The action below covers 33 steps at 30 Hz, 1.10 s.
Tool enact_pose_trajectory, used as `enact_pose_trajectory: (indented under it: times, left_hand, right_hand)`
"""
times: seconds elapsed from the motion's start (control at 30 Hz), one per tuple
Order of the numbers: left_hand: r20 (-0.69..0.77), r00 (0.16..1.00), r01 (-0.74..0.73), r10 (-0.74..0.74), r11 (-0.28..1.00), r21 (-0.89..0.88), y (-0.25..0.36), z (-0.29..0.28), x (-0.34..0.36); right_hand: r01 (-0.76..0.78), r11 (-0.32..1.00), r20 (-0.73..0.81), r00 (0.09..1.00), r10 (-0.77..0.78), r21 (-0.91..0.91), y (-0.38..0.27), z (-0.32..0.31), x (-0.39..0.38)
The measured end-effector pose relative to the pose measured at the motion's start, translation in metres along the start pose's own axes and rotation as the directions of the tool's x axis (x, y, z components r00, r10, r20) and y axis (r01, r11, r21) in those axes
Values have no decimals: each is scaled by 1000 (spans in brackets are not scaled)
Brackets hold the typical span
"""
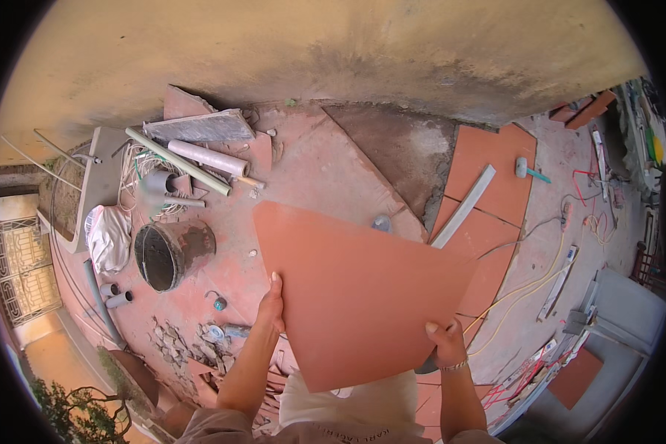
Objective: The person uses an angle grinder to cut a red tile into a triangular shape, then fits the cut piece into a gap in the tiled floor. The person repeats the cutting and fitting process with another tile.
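A large reddish-brown floor tile (362, 296) is held up in front of me, its flat face toward me. My left hand (272, 305) grips its left edge, thumb on the face and fingers behind. At its lower right edge my right hand (448, 343), with a bracelet at the wrist, closes on it the same way. The fingers behind the tile are hidden. Beyond it, several matching tiles (488, 166) lie on the floor, with a long pale straightedge bar (464, 206) across them. A mallet (522, 168) with a teal handle rests there too.
Left of me, a dark bucket (159, 255) lies on its side near a white sack (109, 238). Rubble (174, 346) is scattered nearby. Pipes and a plastic-wrapped roll (209, 157) lie by the yellow wall (333, 52). Yellow cable (529, 287) trails at right, near a grey cabinet (614, 333).
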State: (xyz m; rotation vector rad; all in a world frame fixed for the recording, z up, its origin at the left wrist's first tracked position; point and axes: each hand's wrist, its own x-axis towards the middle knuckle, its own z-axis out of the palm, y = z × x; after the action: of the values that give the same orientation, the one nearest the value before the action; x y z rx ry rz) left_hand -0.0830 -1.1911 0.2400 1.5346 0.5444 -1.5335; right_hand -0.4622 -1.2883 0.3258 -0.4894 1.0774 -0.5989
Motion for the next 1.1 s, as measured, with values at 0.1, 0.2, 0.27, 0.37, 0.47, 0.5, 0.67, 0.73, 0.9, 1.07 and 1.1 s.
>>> enact_pose_trajectory:
  times: [0.1,0.2,0.27,0.37,0.47,0.5,0.67,0.73,0.9,1.07,1.1]
  left_hand:
    - [35,998,-56,57,997,-50,31,93,69]
    - [62,986,-146,153,983,-107,46,168,139]
    - [56,977,-196,204,972,-132,54,209,191]
    - [38,973,-221,228,966,-135,61,258,263]
    - [34,965,-256,261,961,-106,52,291,329]
    - [38,958,-280,286,953,-112,49,299,353]
    - [238,956,-209,171,967,144,47,299,472]
    - [203,976,-139,73,932,334,52,298,505]
    - [188,977,-193,104,809,555,59,304,543]
    - [215,955,-293,206,777,557,55,306,570]
    - [213,950,-308,227,781,543,51,306,575]
  right_hand:
    - [64,974,-95,994,-45,215,-23,-25,87]
    - [86,949,-252,968,-7,303,-24,-39,162]
    - [86,882,-299,952,65,464,-21,-52,219]
    - [247,867,-550,835,36,432,-7,-75,317]
    - [264,945,-827,562,13,194,8,-105,408]
    - [235,958,-848,531,13,162,14,-116,433]
    - [207,978,-893,436,-115,-26,46,-178,540]
    - [200,978,-893,429,-135,-51,56,-198,573]
    - [277,951,-839,476,-262,-139,69,-230,625]
    - [378,918,-796,517,-316,-119,78,-254,649]
    - [371,918,-800,504,-326,-140,80,-258,652]
